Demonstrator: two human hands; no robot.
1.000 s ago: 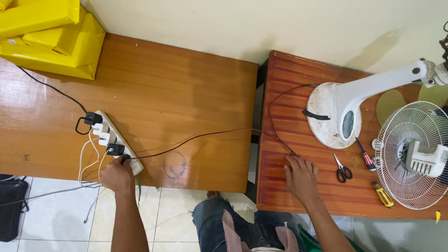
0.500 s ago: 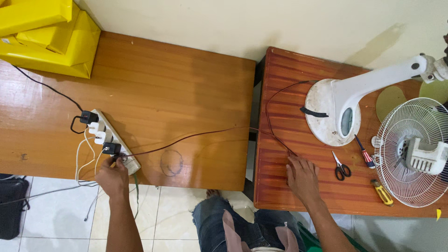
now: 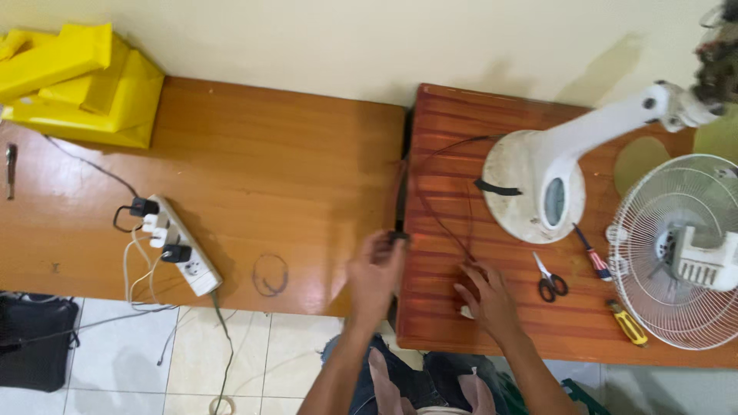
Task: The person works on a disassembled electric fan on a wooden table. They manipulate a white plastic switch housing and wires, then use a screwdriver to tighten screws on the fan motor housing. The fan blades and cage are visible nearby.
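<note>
Two wooden tables (image 3: 254,169) are set side by side against a pale wall. The black plug (image 3: 397,237) is pinched in the left hand (image 3: 374,270) over the gap between them, clear of the power strip (image 3: 181,244). The thin black cord (image 3: 438,219) is pinned under the flat right hand (image 3: 486,296), beside the fan base (image 3: 530,184).

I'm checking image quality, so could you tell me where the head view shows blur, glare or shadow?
Head view: the left hand pinching the black plug is slightly motion-blurred; the fan stand casts a soft shadow on the wall; the left table shows mild sheen; the top-right corner is blurred.
</note>
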